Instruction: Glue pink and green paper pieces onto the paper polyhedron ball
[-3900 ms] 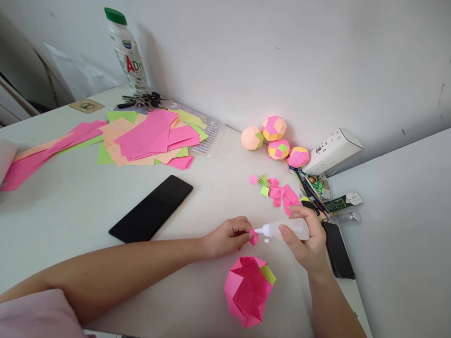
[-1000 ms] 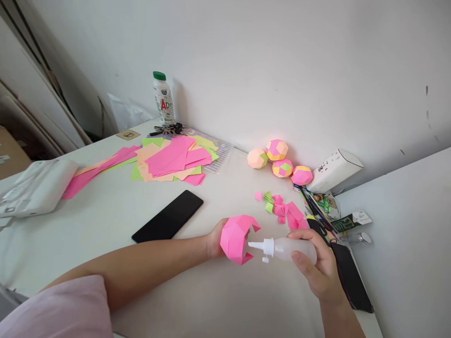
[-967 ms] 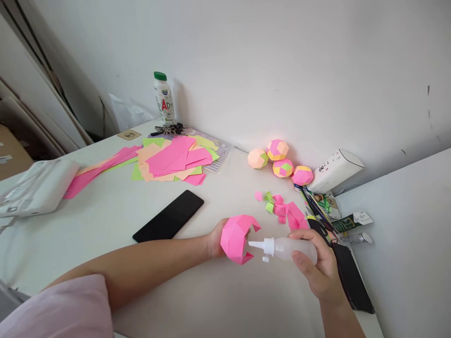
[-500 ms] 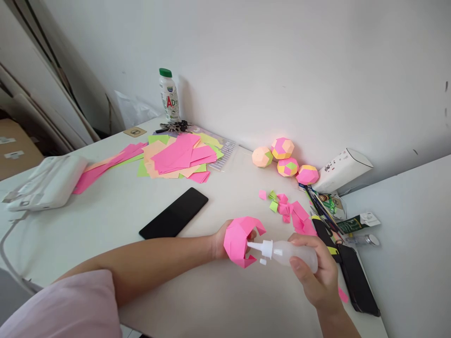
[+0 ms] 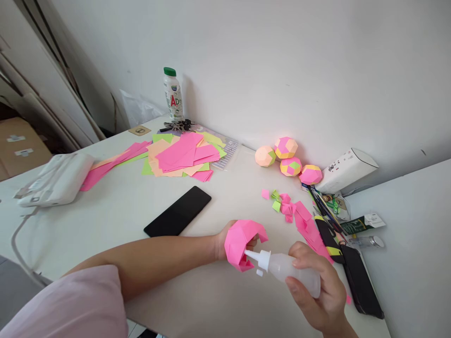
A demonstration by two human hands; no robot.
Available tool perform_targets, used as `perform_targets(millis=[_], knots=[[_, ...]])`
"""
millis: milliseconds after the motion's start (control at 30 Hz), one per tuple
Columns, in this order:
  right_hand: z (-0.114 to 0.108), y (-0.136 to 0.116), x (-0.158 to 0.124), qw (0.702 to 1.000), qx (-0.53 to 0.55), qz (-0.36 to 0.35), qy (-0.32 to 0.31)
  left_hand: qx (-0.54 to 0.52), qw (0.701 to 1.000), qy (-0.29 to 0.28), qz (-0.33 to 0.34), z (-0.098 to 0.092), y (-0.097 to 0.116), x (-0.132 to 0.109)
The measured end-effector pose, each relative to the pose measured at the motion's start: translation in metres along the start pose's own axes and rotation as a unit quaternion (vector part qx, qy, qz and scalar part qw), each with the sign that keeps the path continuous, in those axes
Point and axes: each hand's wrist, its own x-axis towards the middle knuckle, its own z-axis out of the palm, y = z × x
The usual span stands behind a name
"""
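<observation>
A pink paper shell (image 5: 237,241) and a squeeze bottle (image 5: 294,271) are held near right of a black phone (image 5: 178,212).
The shell is cupped by the left hand (image 5: 222,240), fingers partly hidden; the bottle, nozzle (image 5: 253,255) at the shell's opening, is gripped by the right hand (image 5: 322,291).

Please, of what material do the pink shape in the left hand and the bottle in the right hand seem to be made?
The pink shape: probably matte paper, as its flat faces meet at sharp creases. The bottle: most likely smooth plastic, judging by its milky, half see-through wall.
</observation>
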Motion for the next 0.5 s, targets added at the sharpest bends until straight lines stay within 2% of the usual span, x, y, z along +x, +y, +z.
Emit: perform_targets(millis=[267, 500], knots=[[-0.0010, -0.0015, -0.0011, 0.999, -0.006, -0.028, -0.024, -0.012, 1.000, -0.024, 0.010, -0.0013, -0.0006, 0.0035], [-0.0016, 0.0022, -0.0030, 1.000, 0.013, 0.020, 0.003, 0.020, 0.999, -0.045, 0.022, -0.0009, -0.0001, 0.0024]])
